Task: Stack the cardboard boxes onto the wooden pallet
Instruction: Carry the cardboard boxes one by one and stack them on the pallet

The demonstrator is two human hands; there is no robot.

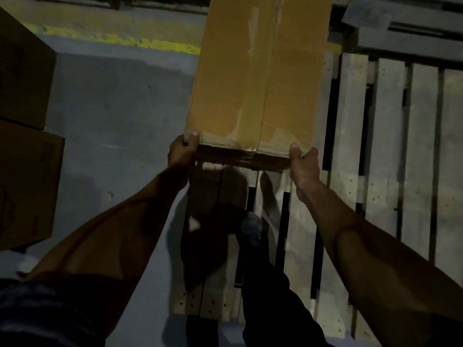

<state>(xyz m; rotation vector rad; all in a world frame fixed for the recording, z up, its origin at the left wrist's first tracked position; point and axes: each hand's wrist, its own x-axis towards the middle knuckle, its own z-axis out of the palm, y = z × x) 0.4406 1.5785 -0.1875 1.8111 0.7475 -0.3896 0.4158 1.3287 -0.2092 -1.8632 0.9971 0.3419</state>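
A long tan cardboard box [260,76] with a taped centre seam stretches away from me over the left part of the wooden pallet [385,146]. My left hand [183,150] grips its near left corner, thumb on top. At the near right corner, my right hand [302,162] holds it the same way. The box's near end hangs a little above the pallet slats; its far end runs out of view at the top. My foot in a dark shoe [250,229] stands on the pallet below the box.
Two more cardboard boxes [25,156] stand stacked at the left edge on the grey floor [112,116]. A worn yellow line [140,42] crosses the floor at the back. Grey pallets or boards [400,33] lie at the top right.
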